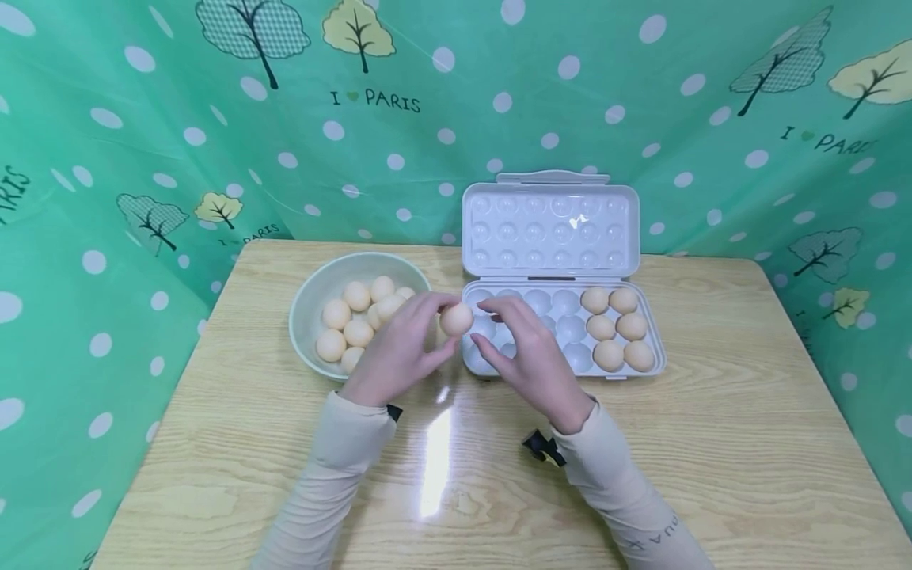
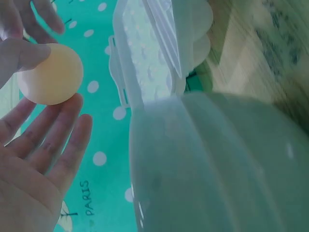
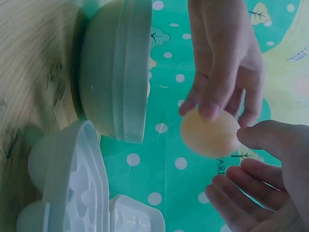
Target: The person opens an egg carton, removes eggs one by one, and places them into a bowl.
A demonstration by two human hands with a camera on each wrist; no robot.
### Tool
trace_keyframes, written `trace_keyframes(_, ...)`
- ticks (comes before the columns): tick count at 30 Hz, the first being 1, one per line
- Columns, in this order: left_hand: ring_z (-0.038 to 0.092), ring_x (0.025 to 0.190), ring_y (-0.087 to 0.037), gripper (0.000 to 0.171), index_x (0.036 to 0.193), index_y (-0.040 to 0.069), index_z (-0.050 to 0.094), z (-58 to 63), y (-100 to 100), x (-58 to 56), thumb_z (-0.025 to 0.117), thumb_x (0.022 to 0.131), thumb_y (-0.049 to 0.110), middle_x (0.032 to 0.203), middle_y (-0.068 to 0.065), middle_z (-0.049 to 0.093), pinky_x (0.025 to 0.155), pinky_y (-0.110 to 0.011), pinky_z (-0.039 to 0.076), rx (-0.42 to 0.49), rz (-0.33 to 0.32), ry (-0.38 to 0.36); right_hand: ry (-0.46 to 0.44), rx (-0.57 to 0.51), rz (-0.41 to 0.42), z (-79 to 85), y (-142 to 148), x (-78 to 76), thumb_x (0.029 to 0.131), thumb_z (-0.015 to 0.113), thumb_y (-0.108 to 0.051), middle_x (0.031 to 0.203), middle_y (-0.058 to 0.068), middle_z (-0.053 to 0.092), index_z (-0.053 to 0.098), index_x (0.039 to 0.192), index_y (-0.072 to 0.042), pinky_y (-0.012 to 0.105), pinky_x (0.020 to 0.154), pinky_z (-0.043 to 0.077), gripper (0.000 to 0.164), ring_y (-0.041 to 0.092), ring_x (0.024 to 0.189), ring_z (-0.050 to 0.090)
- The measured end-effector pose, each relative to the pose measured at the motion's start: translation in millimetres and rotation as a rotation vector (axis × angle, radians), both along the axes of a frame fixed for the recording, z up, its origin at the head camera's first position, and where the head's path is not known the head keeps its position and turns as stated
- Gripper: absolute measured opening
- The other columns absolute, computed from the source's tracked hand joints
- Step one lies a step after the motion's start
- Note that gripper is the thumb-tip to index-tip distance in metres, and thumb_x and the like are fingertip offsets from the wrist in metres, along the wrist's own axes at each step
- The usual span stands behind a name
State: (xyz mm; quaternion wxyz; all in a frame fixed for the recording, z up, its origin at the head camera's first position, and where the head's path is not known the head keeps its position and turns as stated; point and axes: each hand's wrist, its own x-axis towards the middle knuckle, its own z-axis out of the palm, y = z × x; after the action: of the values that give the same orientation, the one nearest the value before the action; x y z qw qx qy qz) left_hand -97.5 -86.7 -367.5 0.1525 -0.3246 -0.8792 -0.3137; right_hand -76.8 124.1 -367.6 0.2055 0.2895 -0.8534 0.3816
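Between the thumb and fingers of my left hand (image 1: 402, 348) is a pale brown egg (image 1: 456, 320), pinched above the gap between bowl and egg box. My right hand (image 1: 530, 356) hovers over the left part of the white egg box (image 1: 655, 368), thumb and fingers spread towards the egg. In the head view a small gap separates them. The right wrist view shows the right thumb (image 3: 260, 137) close beside the egg (image 3: 210, 133); contact is unclear there. Several eggs (image 1: 609, 355) stand in the box's right-hand columns. More eggs (image 1: 336, 313) lie in the pale green bowl (image 1: 302, 336).
The box's lid (image 1: 552, 190) stands raised at the back, near the green printed cloth (image 1: 399, 182). The bowl is left of the box on a wood-grain table (image 1: 214, 459). A black wrist fitting (image 1: 543, 447) shows beside the right sleeve.
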Motion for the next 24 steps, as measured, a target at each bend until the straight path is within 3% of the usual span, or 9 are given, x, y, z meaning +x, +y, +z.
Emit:
trace_keyframes(15,0.060,0.106,-0.022,0.042,0.123,0.005,0.057,5.9,-30.2,-6.1,0.074,0.085,0.010,0.114,-0.007,0.063,0.094,-0.037,0.053,0.033,0.140,-0.055,-0.026,0.016,-0.078,4.2,23.6,-4.7,0.090,0.070,-0.005,0.118,0.011,0.063,0.060,0.120,-0.002,0.034,0.091,0.055,0.032,0.024,0.104,0.063)
trace_keyframes(24,0.059,0.110,-0.023,0.045,0.126,0.006,0.056,5.9,-42.3,-8.5,0.076,0.087,0.013,0.117,-0.008,0.062,0.095,-0.042,0.052,0.019,0.211,-0.118,-0.038,0.022,-0.163,8.5,43.7,-8.3,0.090,0.070,-0.003,0.118,0.014,0.062,0.059,0.121,-0.001,0.039,0.090,0.055,0.034,0.031,0.102,0.063)
